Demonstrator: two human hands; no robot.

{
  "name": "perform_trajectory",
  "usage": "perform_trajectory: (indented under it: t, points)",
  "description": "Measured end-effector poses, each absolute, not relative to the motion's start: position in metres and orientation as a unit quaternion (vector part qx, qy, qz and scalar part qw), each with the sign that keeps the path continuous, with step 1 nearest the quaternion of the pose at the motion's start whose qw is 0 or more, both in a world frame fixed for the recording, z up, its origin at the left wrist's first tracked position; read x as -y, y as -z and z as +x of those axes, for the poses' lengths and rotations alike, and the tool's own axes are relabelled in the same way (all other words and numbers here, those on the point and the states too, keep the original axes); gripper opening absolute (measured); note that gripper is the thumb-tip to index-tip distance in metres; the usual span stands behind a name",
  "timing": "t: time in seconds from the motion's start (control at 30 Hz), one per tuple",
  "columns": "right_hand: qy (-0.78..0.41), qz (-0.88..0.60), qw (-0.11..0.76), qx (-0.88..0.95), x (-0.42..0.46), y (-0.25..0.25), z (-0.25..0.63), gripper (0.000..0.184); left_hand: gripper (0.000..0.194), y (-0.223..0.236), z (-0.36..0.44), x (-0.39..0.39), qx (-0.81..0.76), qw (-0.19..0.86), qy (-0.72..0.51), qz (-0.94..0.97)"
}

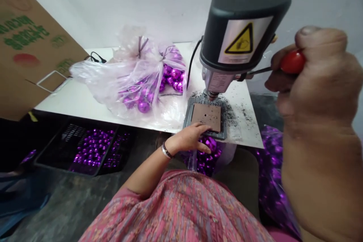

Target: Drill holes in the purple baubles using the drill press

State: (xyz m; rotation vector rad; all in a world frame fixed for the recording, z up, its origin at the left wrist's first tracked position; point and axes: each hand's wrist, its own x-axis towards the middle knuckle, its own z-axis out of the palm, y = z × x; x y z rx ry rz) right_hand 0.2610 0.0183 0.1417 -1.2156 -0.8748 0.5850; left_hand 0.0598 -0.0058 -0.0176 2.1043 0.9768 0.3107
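Observation:
My right hand [326, 72], large and close to the camera, is closed around the red ball knob [292, 61] on the feed lever of a bench drill press [244, 26]. Below the drill head, a square brown board [205, 115] with a small dark hole lies on the grey base [223, 132]. My left hand [194, 138] rests at the board's front edge, fingers stretched out and thumb apart, holding nothing I can see. Just under it, a clear bag with shiny purple balls [210, 151] sits between the table and my lap.
Clear bags of purple faceted balls [143, 106] lie on the white table [249, 121], left of the drill. Dark shavings [231, 111] surround the base. A cardboard box [36, 53] stands at left. Black crates [93, 147] and another purple bag [269, 174] are lower down.

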Motion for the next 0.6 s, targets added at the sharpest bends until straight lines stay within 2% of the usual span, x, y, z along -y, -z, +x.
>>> perform_trajectory:
  t: [0.1,0.17,0.2,0.3,0.43,0.6]
  points:
    - [-0.257,-0.542,0.704,0.381,-0.018,-0.139,0.260,0.029,0.057,0.015,0.046,-0.014,-0.425,0.382,-0.196,0.797]
    - [-0.259,-0.540,0.707,0.377,-0.018,-0.139,0.260,0.027,0.036,0.015,0.033,-0.042,-0.507,0.332,-0.284,0.743]
    - [-0.261,-0.540,0.707,0.375,-0.017,-0.139,0.260,0.026,0.033,0.016,0.027,-0.059,-0.550,0.296,-0.323,0.711]
    - [-0.268,-0.546,0.700,0.374,-0.015,-0.139,0.260,0.028,0.050,0.020,0.015,-0.111,-0.642,0.202,-0.355,0.649]
    - [-0.266,-0.553,0.682,0.399,-0.011,-0.135,0.262,0.033,0.073,0.026,0.016,-0.157,-0.640,0.183,-0.308,0.680]
    - [-0.238,-0.551,0.691,0.404,-0.011,-0.127,0.265,0.043,0.058,0.030,0.018,-0.167,-0.614,0.216,-0.299,0.697]
